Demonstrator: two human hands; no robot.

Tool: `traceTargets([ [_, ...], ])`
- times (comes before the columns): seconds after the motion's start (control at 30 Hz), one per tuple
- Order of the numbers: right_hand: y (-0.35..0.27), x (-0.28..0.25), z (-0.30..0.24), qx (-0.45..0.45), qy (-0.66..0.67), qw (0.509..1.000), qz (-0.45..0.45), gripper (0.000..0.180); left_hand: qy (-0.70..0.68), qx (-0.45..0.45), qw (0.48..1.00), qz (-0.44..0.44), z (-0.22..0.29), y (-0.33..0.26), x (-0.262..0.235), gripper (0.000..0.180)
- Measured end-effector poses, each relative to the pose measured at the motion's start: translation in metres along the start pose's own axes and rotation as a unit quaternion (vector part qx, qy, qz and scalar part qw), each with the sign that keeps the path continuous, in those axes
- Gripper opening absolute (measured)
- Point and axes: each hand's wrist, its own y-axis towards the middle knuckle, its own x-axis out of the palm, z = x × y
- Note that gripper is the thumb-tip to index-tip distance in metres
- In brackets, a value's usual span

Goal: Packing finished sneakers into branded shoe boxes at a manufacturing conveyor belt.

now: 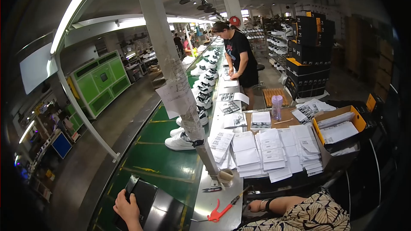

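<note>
My left hand (127, 208) is closed on the upper edge of a glossy black box (147, 199) at the lower left, over the green conveyor belt (156, 162). My right hand (255, 205), a dark band at its wrist, is low beside the bench edge; its fingers are mostly hidden in shadow. Close to it on the metal strip lies a red air blow gun (219, 212) with a thin nozzle and hose. Small dark thread snips (212, 189) and a roll of tape (225, 176) are just beyond, at the foot of a post.
White sneakers (180, 142) line the belt beyond the post (171, 60). Stacks of printed paper (272, 154) cover the bench at right, near a purple bottle (277, 107) and a yellow-edged box (336, 124). Farther up the line, a co-worker (242, 53) stands handling papers.
</note>
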Motion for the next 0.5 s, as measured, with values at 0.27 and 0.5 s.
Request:
traceTargets([
  [0.27, -0.004, 0.0, 0.023, 0.027, -0.013, 1.0, -0.001, 0.038, 0.002, 0.022, 1.0, 0.02, 0.008, -0.016, -0.003, 0.037],
  [0.5, 0.014, 0.008, 0.029, 0.045, -0.032, 0.998, -0.006, 0.036, 0.003, 0.041, 0.999, 0.03, 0.009, -0.019, -0.005, 0.036],
])
